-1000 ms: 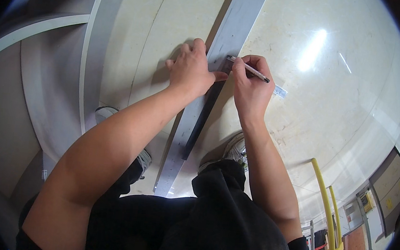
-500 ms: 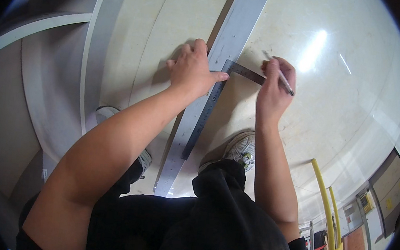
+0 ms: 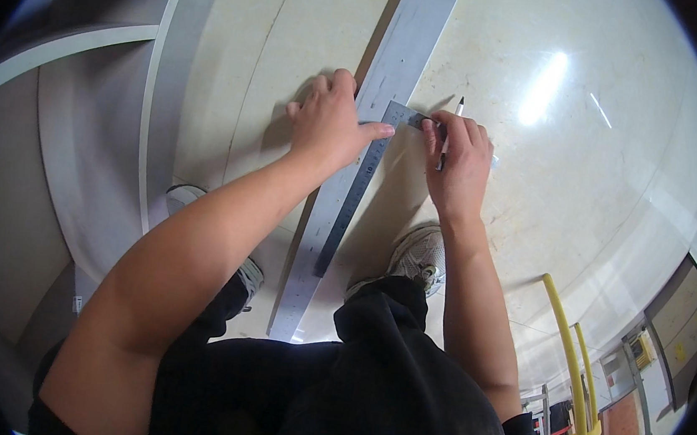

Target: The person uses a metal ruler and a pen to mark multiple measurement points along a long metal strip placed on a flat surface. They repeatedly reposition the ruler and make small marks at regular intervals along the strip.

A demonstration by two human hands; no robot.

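A long grey metal bar point(image 3: 411, 43) runs from the far edge of the view down between my feet. Along its right side lies a steel carpenter's square point(image 3: 357, 191), its short arm pointing right. My left hand point(image 3: 329, 128) reaches over the bar, its thumb pressing the square's corner area and its fingers beyond the bar's left edge. A slim white pen with a dark tip point(image 3: 460, 107) is held in my right hand point(image 3: 463, 161), tip pointing away from me. The right thumb and fingertips are at the end of the short arm and partly hide it.
A grey panelled frame point(image 3: 97, 126) with pale edges stands at the left. My shoes point(image 3: 418, 258) are on either side of the bar on the glossy tiled floor point(image 3: 568, 205). Yellow tubing point(image 3: 565, 322) rises at the lower right.
My right hand has moved left onto the square's short arm, and the pen has turned to point away. The bar and square have shifted slightly left in view with my left hand.
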